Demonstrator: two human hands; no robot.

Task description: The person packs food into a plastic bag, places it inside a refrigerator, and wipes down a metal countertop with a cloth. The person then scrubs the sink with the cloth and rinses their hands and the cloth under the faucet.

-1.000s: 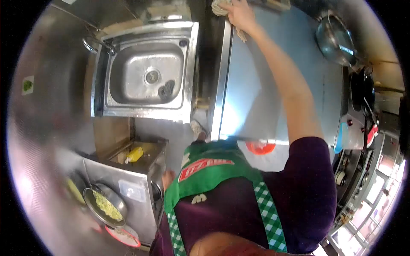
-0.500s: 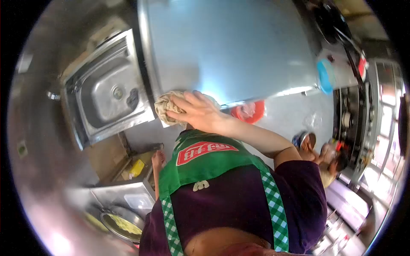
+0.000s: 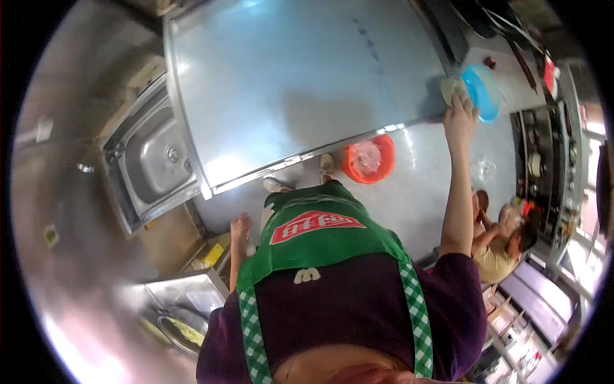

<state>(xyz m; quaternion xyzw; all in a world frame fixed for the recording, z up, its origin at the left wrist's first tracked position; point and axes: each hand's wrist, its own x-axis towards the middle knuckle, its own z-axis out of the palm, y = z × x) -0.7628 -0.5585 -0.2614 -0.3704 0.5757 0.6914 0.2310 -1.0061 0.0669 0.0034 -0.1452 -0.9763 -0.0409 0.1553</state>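
Observation:
My right hand grips a crumpled beige cloth at the right end of the steel counter, right beside a blue plastic basin. A line of dark marks runs along the counter's upper part. Down at the left of my green apron, my left hand hangs low with its fingers curled; what it holds, if anything, is too small to tell.
A steel sink stands at the left. On the floor is an orange bin with a plastic liner. Another person sits at the right. A pan of chopped greens is at the lower left.
My right hand has carried the cloth from the counter's far left end, along its near side, to the right end by the blue basin. The view has shifted rightward, and the seated person now shows more.

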